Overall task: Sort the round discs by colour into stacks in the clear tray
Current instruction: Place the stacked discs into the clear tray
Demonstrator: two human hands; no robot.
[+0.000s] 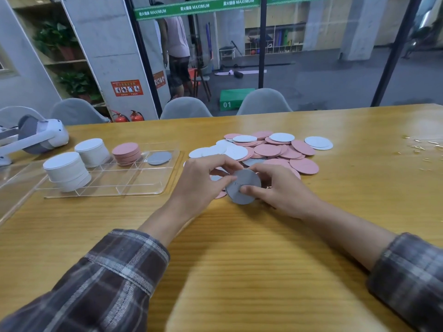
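A loose heap of pink and white discs (268,149) lies on the wooden table, right of centre. At its near edge both hands hold a small stack of grey discs (239,188), tilted up. My left hand (203,180) pinches its left rim and my right hand (275,188) grips its right side, thumb on the face. The clear tray (153,188) at the left holds two tall white stacks (67,171), a shorter pink stack (126,152) and a grey disc (159,157).
A white headset (36,136) lies at the far left of the table. A clear lid (14,188) rests left of the tray. Grey chairs stand behind the table, and a person stands beyond the glass wall. Small clear scraps (422,147) lie at the right.
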